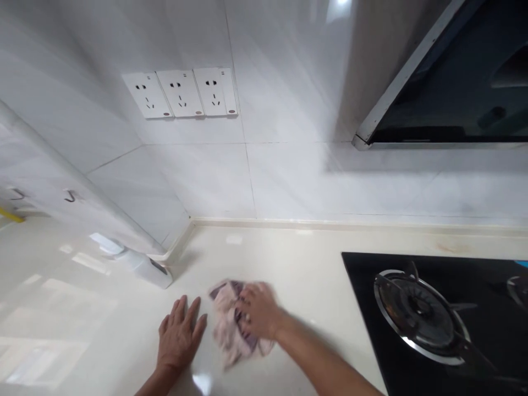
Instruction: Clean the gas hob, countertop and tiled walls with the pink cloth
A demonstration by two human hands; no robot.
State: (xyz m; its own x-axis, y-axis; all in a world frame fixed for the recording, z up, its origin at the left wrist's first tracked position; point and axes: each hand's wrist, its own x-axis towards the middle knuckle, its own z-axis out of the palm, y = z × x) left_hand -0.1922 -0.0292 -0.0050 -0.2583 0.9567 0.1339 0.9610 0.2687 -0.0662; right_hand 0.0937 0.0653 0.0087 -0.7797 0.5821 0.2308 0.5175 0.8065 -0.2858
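Observation:
A crumpled pink and purple cloth lies on the cream countertop. My right hand presses down on its right side with the fingers curled into the folds; hand and cloth are a little blurred. To the left of the cloth, my left hand rests flat on the counter, fingers spread and holding nothing. A small gap separates it from the cloth.
A black gas stove with a round burner is on the right, below a dark range hood. A white spray bottle lies or leans by the wall corner at left. Wall sockets are above; hooks hang at left.

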